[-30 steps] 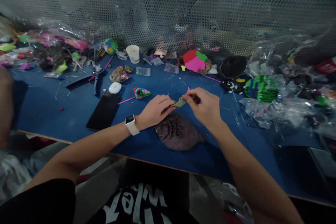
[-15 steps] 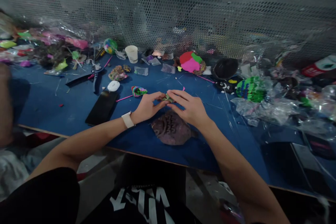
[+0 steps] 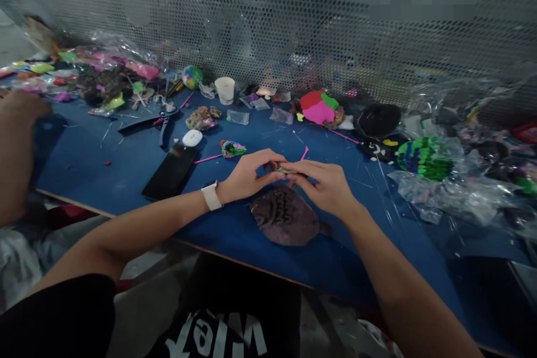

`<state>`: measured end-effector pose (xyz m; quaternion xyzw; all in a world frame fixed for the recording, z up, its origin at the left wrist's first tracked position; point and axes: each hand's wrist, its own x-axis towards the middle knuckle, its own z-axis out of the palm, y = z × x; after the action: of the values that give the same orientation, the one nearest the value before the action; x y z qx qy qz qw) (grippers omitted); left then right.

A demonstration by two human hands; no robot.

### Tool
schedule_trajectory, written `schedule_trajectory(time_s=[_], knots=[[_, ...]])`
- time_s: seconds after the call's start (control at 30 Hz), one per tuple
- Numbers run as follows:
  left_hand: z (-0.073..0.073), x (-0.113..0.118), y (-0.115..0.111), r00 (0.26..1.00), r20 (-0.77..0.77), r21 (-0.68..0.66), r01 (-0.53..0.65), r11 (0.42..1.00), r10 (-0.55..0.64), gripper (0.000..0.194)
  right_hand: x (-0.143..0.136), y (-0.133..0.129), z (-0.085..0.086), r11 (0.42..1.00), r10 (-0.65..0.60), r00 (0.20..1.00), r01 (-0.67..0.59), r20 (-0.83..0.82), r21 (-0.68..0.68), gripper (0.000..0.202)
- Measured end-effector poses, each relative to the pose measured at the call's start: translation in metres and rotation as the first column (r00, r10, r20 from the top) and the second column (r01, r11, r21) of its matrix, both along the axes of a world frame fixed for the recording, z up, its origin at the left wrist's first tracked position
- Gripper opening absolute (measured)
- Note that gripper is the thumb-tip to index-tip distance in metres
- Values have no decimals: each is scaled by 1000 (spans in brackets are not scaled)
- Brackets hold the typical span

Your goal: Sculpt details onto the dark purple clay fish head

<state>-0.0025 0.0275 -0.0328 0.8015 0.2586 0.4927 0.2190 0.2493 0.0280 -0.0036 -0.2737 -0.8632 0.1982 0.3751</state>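
A small flat piece of greenish clay (image 3: 286, 170) is pinched between the fingertips of both my hands. My left hand (image 3: 251, 173), with a white-banded watch (image 3: 211, 195) at the wrist, grips its left end. My right hand (image 3: 325, 183) grips the right end; the fingers hide most of the piece. Just below them, a brownish-purple clay fish shape (image 3: 285, 217) with dark ridges lies flat on the blue table (image 3: 226, 235). Beyond my left hand lies a multicoloured clay piece (image 3: 232, 149) on a pink stick.
A black phone (image 3: 170, 172), a white earbud case (image 3: 192, 138) and pliers (image 3: 165, 122) lie to the left. A paper cup (image 3: 225, 90) stands near the perforated metal screen (image 3: 268, 22). Plastic wrappers (image 3: 453, 196) crowd the right. Another person's arm (image 3: 19, 151) is at far left.
The view has shifted, so table items appear farther right. My hands have turned the green clay from a lumpy view to a thin edge. The other person's hand has come into view at left.
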Motion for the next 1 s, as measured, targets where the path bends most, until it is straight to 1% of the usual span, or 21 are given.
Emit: schedule_trajectory(time_s=[0.1,0.17,0.3,0.43,0.5,0.63,0.77,0.83,0.9,1.0], knots=[[3,1,-1,1000,-8,-50,-9,999,9,32,0,-1,1,993,-22,1000,20,-20,-116,28],[4,1,-1,999,-31,-79,-23,997,20,30,0,-1,0,985,-51,998,47,-22,-164,26],[6,2,0,998,-38,-61,-51,997,49,26,-3,0,0,981,-142,990,141,-1,-130,17],[9,2,2,1000,-12,-23,-28,999,28,20,-6,2,2,970,-223,975,222,7,-101,18],[9,2,2,1000,-12,-45,-25,999,24,20,-6,3,2,963,-247,969,246,7,-107,18],[9,2,1,999,-33,-153,-28,988,24,20,-5,5,-1,945,-319,947,315,-31,-92,13],[7,2,1,999,-36,-232,-1,973,-8,20,-3,7,-4,907,-419,905,414,-71,-84,4],[7,2,1,999,-13,-249,31,968,-35,21,-3,7,-5,898,-437,894,427,-101,-111,2],[7,2,0,996,27,-283,90,955,-86,23,-4,6,-6,896,-440,887,422,-138,-141,2],[8,4,-2,986,99,-374,165,913,-137,25,-6,6,-8,893,-446,868,416,-217,-173,6]])
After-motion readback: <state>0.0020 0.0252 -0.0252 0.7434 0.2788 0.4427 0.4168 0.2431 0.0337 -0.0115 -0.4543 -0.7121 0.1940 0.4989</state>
